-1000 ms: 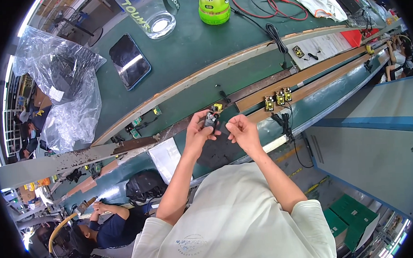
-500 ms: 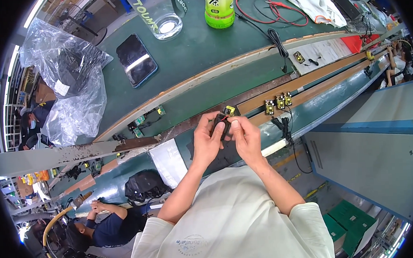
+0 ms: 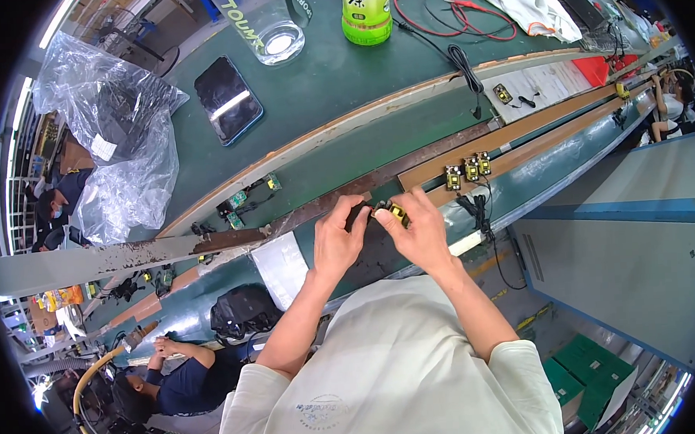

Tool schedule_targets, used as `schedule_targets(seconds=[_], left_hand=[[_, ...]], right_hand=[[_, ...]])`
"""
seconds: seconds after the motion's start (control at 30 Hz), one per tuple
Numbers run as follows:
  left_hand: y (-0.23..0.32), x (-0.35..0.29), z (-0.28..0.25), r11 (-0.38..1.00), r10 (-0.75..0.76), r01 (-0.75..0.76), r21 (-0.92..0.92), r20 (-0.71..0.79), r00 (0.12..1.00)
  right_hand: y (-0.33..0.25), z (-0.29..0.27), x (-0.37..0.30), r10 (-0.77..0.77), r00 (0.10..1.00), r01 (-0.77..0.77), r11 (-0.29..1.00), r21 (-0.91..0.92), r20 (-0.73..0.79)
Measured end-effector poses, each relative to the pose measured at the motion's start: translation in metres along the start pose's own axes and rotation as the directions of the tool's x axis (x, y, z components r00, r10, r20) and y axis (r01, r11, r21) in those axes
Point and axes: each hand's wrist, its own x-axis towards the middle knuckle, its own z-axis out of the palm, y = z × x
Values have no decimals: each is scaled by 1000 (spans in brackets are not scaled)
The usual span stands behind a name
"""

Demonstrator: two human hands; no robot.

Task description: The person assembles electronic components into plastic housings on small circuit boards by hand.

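In front of my chest both hands are closed on small parts. My left hand [image 3: 337,237] grips a small black plastic case [image 3: 354,215], mostly covered by the fingers. A small circuit board with a yellow transformer [image 3: 398,213] is in my right hand [image 3: 420,230], between thumb and fingers. The two parts meet or nearly meet between the hands; whether they touch I cannot tell. To the right, three similar circuit boards [image 3: 471,170] sit in a row along a brown strip, with black cable bundles [image 3: 477,212] hanging beneath them.
Behind a raised edge lie a phone [image 3: 229,101], a clear bottle [image 3: 275,40], a green drink bottle [image 3: 367,27], red test leads [image 3: 463,14] and white gloves [image 3: 529,5]. A black bag [image 3: 245,313] and white sheet [image 3: 284,269] are left. A person [image 3: 179,383] sits lower left.
My hands have drawn slightly apart. The circuit board has moved from above the black case to its right, into my right hand's grip.
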Motion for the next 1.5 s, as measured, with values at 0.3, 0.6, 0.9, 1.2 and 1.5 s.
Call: schedule_targets(seconds=[0.3,0.6,0.9,1.2,1.5], left_hand=[[6,-1,2,987,148,-144,66,-77,986],[-6,-11,9,985,150,-156,-76,-70,986],[-8,-25,37,639,-26,166,-751,194,981],[-56,-7,87,587,-301,513,-627,419,857],[-165,47,33,967,-240,236,-97,-26,971]], right_hand=[[-21,0,-4,190,963,-213,971,111,190],[-20,11,-6,46,995,-38,996,83,-90],[-11,0,-19,36,998,-42,991,-125,-55],[87,-7,-28,501,779,-621,700,353,377],[201,14,-9,387,922,-384,902,-198,-26]])
